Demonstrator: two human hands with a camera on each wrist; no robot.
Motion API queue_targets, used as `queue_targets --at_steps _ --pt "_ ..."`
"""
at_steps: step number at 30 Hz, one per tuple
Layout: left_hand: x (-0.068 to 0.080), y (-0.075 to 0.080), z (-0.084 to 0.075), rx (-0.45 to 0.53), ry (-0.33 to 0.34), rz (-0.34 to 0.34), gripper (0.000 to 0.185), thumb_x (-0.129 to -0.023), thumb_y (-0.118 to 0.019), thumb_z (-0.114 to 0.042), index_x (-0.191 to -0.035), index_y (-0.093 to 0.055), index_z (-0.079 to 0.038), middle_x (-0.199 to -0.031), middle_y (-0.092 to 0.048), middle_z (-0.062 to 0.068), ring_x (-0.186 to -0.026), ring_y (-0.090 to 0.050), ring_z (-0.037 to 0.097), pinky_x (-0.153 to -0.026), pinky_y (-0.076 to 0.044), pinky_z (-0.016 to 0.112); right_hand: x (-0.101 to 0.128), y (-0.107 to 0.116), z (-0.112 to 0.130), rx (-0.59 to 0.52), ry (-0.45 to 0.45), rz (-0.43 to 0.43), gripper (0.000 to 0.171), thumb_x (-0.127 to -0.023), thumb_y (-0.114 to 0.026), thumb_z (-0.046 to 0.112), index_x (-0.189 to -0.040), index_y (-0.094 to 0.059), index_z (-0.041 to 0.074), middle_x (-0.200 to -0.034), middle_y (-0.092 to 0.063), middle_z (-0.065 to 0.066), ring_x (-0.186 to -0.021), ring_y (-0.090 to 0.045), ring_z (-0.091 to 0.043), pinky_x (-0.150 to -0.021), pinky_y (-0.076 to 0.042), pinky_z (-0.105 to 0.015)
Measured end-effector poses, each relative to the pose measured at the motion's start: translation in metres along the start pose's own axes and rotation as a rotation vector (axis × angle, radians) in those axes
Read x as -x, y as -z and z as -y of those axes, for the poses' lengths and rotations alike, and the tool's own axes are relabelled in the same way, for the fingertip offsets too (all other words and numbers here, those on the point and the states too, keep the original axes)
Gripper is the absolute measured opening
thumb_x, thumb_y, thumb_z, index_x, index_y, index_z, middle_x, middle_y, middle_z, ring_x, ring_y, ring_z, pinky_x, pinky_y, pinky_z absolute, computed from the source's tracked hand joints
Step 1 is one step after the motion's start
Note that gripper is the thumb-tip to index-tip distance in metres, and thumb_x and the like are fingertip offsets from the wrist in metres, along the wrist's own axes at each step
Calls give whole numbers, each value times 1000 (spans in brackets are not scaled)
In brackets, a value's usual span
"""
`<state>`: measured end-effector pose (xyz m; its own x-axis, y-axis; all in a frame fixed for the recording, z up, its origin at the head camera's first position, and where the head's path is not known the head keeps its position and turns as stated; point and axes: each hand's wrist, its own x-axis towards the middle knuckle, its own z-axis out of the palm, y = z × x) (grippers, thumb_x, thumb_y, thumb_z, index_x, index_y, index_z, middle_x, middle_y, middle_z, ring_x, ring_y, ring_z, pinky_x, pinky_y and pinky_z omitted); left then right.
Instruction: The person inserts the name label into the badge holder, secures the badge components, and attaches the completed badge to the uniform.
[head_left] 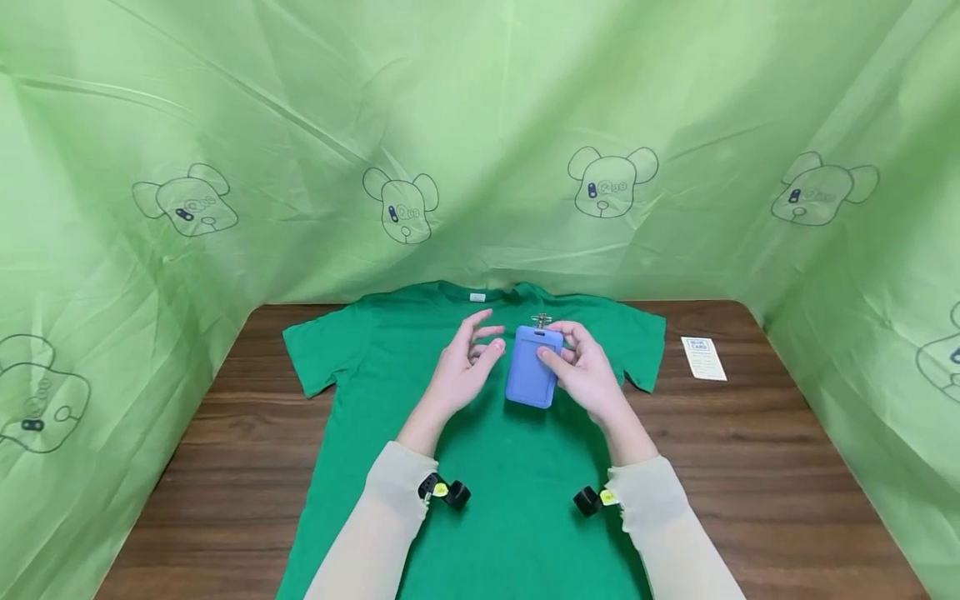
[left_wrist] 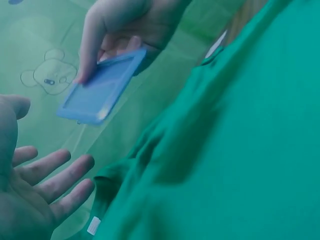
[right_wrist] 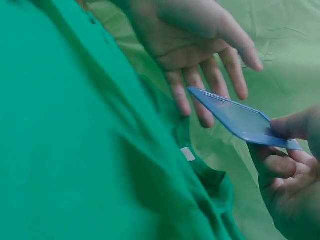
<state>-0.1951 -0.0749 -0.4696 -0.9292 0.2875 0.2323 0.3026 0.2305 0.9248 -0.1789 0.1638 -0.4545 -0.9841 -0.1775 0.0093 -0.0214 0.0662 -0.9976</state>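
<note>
A green T-shirt lies flat on the brown wooden table, collar away from me. Above its chest my right hand pinches a blue badge holder with a metal clip at its top, thumb on the front and fingers behind. The left wrist view shows the holder tilted in the right hand. In the right wrist view it juts from the right hand. My left hand hovers just left of the holder with fingers spread and relaxed, holding nothing.
A small white card with blue print lies on the table to the right of the shirt. Green cloth with bear drawings walls in the table at the back and both sides. Bare wood shows on both sides of the shirt.
</note>
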Motion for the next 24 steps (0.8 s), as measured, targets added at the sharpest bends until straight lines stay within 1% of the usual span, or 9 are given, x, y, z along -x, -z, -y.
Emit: queue_targets --at_steps 4,6,8,11,12,14,17,20,24 --pt "-1 2 -1 91 25 5 59 -115 -61 -29 -168 -38 -17 -145 -69 13 -113 -77 30 -96 -63 45 0 -1 -2 -32 32 -15 40 -111 -65 8 -147 -49 2 -154 -62 -15 -101 -75 -20 -75 -65 -32" --pt "-1 2 -2 134 41 11 56 -114 -63 -27 -165 -43 -16 -139 -72 14 -108 -78 31 -92 -64 45 1 1 -3 -45 52 -19 39 -111 -64 5 -147 -50 2 -156 -60 -14 -92 -74 -16 -68 -62 -29" --pt "-1 1 -3 164 51 29 52 -113 -64 -24 -161 -48 -13 -134 -74 16 -104 -79 32 -90 -65 49 2 2 -5 -56 69 -20 37 -111 -63 5 -146 -51 2 -154 -61 -15 -83 -73 -13 -61 -58 -26" --pt "0 -2 -6 162 59 58 47 -112 -66 -22 -156 -54 -11 -129 -75 17 -100 -78 28 -86 -65 52 2 2 -6 -45 85 -18 37 -111 -65 8 -146 -53 4 -148 -64 -16 -73 -68 -11 -54 -51 -24" --pt "0 -3 -7 161 64 62 47 -111 -67 -21 -155 -55 -10 -128 -75 17 -99 -78 27 -86 -65 51 2 0 -7 -39 85 -15 38 -111 -65 9 -146 -53 6 -146 -65 -16 -72 -67 -12 -54 -50 -24" --pt "1 -5 -6 154 82 58 47 -109 -70 -19 -153 -57 -10 -129 -73 15 -98 -77 24 -84 -66 47 1 -3 -7 -22 83 -7 40 -110 -67 10 -148 -53 8 -145 -66 -15 -76 -68 -12 -55 -51 -24" --pt "2 -6 -6 145 118 39 50 -104 -76 -16 -151 -60 -11 -130 -71 12 -97 -76 22 -82 -64 37 1 -7 -7 -23 80 4 46 -109 -67 6 -153 -52 9 -146 -64 -14 -94 -75 -15 -67 -61 -25" --pt "2 -7 -7 126 145 27 50 -101 -79 -15 -149 -63 -10 -126 -71 11 -95 -75 21 -78 -61 32 1 -9 -6 -35 97 13 50 -109 -65 2 -156 -50 7 -149 -62 -15 -112 -75 -22 -81 -65 -29" --pt "2 -8 -8 146 170 27 48 -101 -79 -11 -147 -65 -6 -117 -72 13 -93 -74 21 -74 -59 30 0 -10 -6 -15 130 18 49 -108 -65 -2 -155 -52 6 -151 -59 -16 -115 -75 -25 -85 -64 -27"
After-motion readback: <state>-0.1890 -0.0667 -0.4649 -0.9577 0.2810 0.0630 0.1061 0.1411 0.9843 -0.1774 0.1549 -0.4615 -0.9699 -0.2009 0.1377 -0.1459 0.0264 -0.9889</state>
